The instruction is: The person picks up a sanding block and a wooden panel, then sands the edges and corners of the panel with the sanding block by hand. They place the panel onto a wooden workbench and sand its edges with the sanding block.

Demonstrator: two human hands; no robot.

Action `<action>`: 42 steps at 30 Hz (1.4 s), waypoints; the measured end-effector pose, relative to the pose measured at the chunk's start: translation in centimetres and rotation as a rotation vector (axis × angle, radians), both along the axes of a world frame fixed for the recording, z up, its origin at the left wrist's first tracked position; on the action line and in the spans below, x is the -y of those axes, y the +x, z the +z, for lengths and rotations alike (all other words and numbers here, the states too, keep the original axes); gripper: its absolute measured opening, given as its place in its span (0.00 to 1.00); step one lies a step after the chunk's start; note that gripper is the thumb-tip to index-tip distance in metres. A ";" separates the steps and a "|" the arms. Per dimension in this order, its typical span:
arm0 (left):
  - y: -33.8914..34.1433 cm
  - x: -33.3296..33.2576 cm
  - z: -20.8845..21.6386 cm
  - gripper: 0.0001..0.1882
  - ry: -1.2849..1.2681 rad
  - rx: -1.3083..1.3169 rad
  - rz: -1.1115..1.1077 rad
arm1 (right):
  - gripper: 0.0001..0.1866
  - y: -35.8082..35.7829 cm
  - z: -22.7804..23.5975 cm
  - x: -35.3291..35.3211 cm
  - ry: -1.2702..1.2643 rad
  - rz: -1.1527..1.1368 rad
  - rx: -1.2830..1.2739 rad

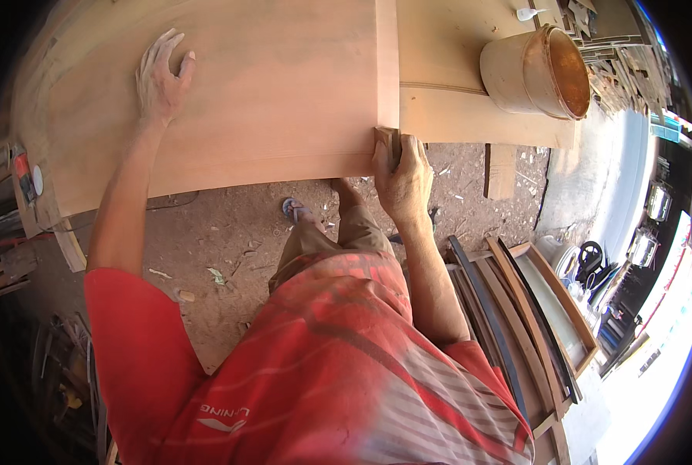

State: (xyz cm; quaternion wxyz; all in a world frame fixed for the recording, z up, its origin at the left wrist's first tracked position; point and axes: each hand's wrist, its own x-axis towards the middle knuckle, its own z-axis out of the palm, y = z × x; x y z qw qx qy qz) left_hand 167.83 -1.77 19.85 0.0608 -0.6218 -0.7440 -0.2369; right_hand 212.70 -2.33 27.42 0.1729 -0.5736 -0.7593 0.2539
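A wide, smooth wooden panel [268, 85] lies flat in front of me, with a paler strip along its right edge. On its left part rests my left hand [162, 84], fingers stretched out and holding nothing. My right hand [406, 180] is closed around a small brown sanding block [385, 139] at the panel's near right corner. The block sits against the edge there; its underside is hidden.
A dusty bucket [508, 74] lies tipped on another board to the right, near a small white bottle [527, 14]. Wooden frames [520, 310] lean low at my right. A red power tool [24, 173] sits by the panel's left edge. Debris litters the dirt floor [222, 240].
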 end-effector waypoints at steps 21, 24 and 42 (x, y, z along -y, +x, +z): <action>1.1 -0.6 1.5 0.20 -0.011 0.064 0.022 | 0.24 -12.3 -3.8 -35.0 0.235 0.125 -0.165; 1.2 0.3 1.6 0.20 0.006 0.064 0.026 | 0.23 -10.6 -2.7 -28.9 0.084 0.217 -0.120; 1.2 -0.5 1.0 0.20 0.039 0.010 0.021 | 0.22 -12.9 6.1 -36.8 0.674 0.096 -0.354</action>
